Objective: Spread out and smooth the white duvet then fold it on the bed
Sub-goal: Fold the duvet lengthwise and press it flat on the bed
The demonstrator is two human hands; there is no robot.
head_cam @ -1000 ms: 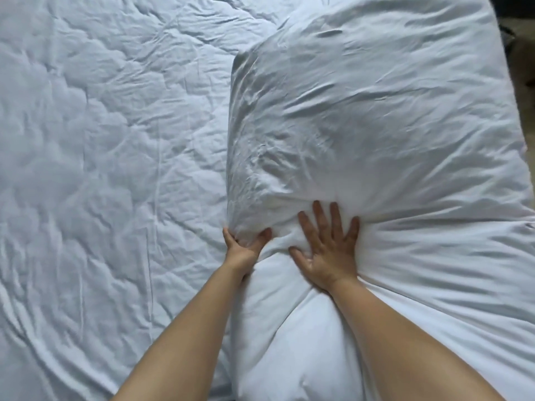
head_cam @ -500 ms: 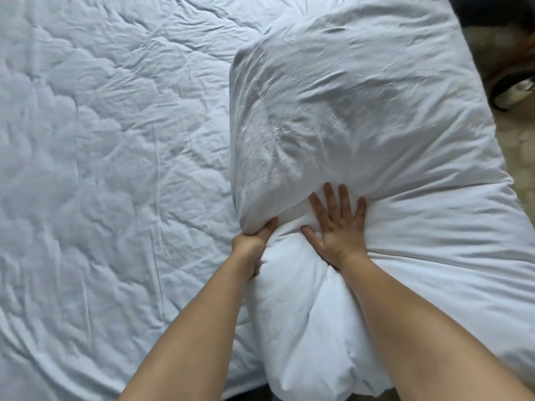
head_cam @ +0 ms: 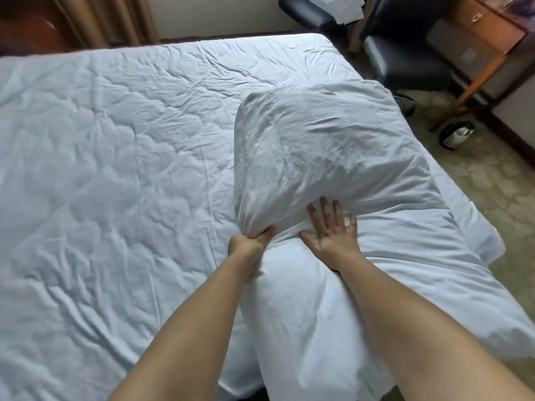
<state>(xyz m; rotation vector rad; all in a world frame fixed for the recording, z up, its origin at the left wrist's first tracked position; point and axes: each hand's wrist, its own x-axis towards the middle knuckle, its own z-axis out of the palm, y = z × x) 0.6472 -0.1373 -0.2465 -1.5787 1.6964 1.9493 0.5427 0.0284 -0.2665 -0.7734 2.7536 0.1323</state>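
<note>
Folding is the step in hand, judging by the head view: the white duvet (head_cam: 333, 157) lies on the right half of the bed (head_cam: 101, 169), already doubled into a thick, puffy bundle, with a lower layer running toward the camera and spilling over the near edge and the right side. The left hand (head_cam: 249, 246) grips the near left corner of the raised upper fold, its fingers (head_cam: 265, 231) curled into the cloth. The right hand (head_cam: 333, 235) lies flat just beside it, fingers spread wide and straight, pressing into the crease where the upper fold meets the lower layer. The rest of the bed to the left shows only a wrinkled, quilted white cover.

Beyond the far right corner of the bed stand a dark chair (head_cam: 405, 62) and a wooden desk (head_cam: 477, 39); a small kettle-like vessel (head_cam: 457, 134) sits on the patterned floor (head_cam: 492, 183).

My guess is that the next move calls for tucking or rolling the upper fold tighter against the pinned crease, then gathering the overhanging lower layer up onto the mattress. The filling looks springy, so the fold may puff open unless the pressure stays put.
</note>
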